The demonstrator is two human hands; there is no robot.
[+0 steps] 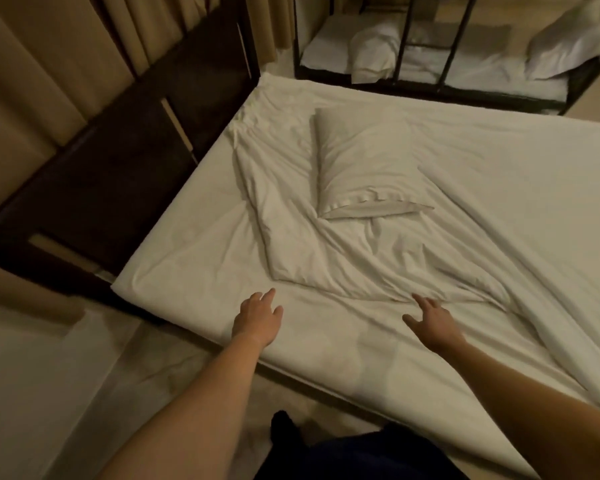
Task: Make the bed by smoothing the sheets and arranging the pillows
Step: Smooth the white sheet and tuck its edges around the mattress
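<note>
Your left hand (257,318) and right hand (432,318) reach, fingers spread, over the white sheet (326,341). Rumpled duvet (291,216) just beyond; pillow (364,161) on it.

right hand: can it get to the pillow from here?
Probably not without leaning in. The right hand is open at the near folds of the rumpled sheet, arm extended, and the pillow lies well beyond it. Nothing stands in the way, only more low folds.

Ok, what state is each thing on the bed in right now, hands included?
Pillow: lying flat, askew, mid-bed.
Top sheet: bunched in folds, not smoothed.
Fitted sheet: mostly smooth, on the mattress.
Left hand: open, fingers straight, over the fitted sheet.
Right hand: open, fingers spread at the fold's edge.
</note>
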